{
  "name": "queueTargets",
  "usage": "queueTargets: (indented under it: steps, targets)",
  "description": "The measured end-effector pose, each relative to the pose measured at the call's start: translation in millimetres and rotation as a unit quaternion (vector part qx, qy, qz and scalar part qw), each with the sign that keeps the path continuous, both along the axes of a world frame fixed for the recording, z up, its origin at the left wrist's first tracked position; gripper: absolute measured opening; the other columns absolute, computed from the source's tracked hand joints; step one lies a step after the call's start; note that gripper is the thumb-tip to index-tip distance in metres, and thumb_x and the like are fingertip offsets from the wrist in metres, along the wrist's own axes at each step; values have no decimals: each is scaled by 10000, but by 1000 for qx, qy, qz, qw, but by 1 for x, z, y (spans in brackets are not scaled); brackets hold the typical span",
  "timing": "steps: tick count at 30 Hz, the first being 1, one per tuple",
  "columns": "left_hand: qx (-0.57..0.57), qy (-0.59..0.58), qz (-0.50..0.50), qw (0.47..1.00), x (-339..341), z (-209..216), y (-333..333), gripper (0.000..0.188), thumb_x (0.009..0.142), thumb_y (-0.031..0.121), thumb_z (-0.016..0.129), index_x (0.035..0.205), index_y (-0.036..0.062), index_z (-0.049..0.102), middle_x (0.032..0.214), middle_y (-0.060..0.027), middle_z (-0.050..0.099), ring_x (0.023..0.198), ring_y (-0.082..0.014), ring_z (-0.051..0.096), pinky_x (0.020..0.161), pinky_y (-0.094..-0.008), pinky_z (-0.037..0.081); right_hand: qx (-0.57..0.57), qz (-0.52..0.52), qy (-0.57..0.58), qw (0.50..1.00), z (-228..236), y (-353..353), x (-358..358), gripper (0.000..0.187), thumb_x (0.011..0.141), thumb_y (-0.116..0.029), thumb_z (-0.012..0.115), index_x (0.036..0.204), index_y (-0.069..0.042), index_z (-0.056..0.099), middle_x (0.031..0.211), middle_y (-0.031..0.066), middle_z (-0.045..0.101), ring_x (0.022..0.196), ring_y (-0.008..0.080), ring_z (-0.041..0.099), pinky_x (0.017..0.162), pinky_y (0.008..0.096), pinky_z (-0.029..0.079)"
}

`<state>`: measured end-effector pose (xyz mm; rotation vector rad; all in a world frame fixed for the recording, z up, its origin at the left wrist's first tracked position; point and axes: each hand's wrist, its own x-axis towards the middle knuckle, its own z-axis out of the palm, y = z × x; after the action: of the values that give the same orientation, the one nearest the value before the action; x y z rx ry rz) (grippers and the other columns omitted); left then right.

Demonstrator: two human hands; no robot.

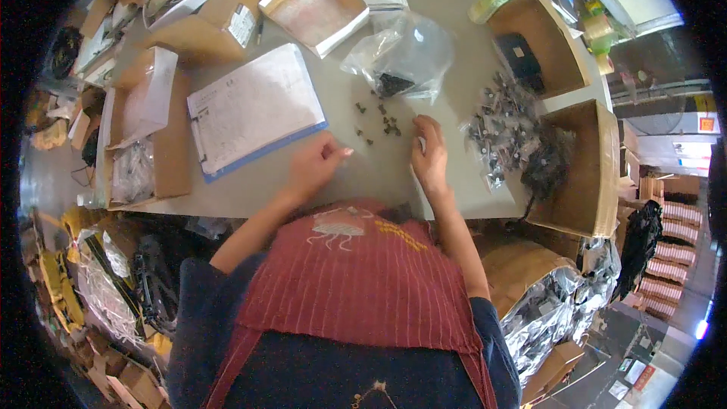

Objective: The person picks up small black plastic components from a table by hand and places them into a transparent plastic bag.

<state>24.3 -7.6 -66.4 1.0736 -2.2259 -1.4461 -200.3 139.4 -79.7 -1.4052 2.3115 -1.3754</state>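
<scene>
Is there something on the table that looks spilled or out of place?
Small dark parts lie scattered on the table beside the clear bag, which holds a dark clump. They look spilled, though maybe deliberately placed.

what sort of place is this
Probably a workshop or packing area for small parts: loose small dark parts lie on the table, with a heap of small clear packets to the right and open cardboard boxes along the sides.

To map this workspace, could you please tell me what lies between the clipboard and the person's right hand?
The head view shows loose small dark parts and, lower, the left hand.
</scene>
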Motion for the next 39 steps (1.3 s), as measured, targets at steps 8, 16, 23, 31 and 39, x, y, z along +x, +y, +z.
queueTargets:
  steps: [8, 16, 23, 31, 39]
  targets:
    - [-97, 83, -75, 989, -9, 4, 5, 296, 910, 335, 694, 826, 56, 643, 773, -103, 647, 709, -260, 630, 646, -391, 479, 42, 48, 154, 986, -2, -13, 1, 416, 782, 32, 588, 1191, -40, 611, 1199, 198, 613, 1049, 408, 592, 916, 454, 506]
    - [-110, -19, -102, 988, -15, 21, 9, 272, 875, 374, 727, 897, 108, 675, 826, -108, 658, 771, -300, 647, 673, -417, 496, 88, 52, 123, 987, 6, -9, 4, 153, 824, -23, 644, 973, -43, 674, 998, 124, 667, 912, 348, 629, 759, 433, 535]
    - [-173, 59, -134, 974, -22, 1, 11, 260, 862, 302, 728, 1051, 124, 707, 960, -125, 653, 902, -319, 655, 780, -419, 522, -12, 166, 7, 986, 68, -4, 41, 200, 809, 25, 683, 998, -39, 704, 1011, 135, 685, 915, 355, 654, 778, 411, 536]
    - [-90, 88, -145, 981, -23, -12, 14, 306, 827, 281, 796, 1029, 68, 709, 924, -122, 658, 845, -277, 635, 759, -386, 506, 15, 94, -35, 995, 53, -10, 25, 272, 819, 46, 639, 1078, -26, 680, 1101, 152, 670, 995, 362, 649, 823, 403, 542]
    - [46, 93, -115, 988, -22, -11, 17, 235, 795, 183, 793, 992, 80, 716, 891, -66, 669, 782, -181, 615, 703, -319, 495, 104, 52, 179, 977, -2, -25, -6, 271, 802, -72, 650, 1073, -62, 642, 1076, 123, 638, 983, 385, 615, 820, 452, 540]
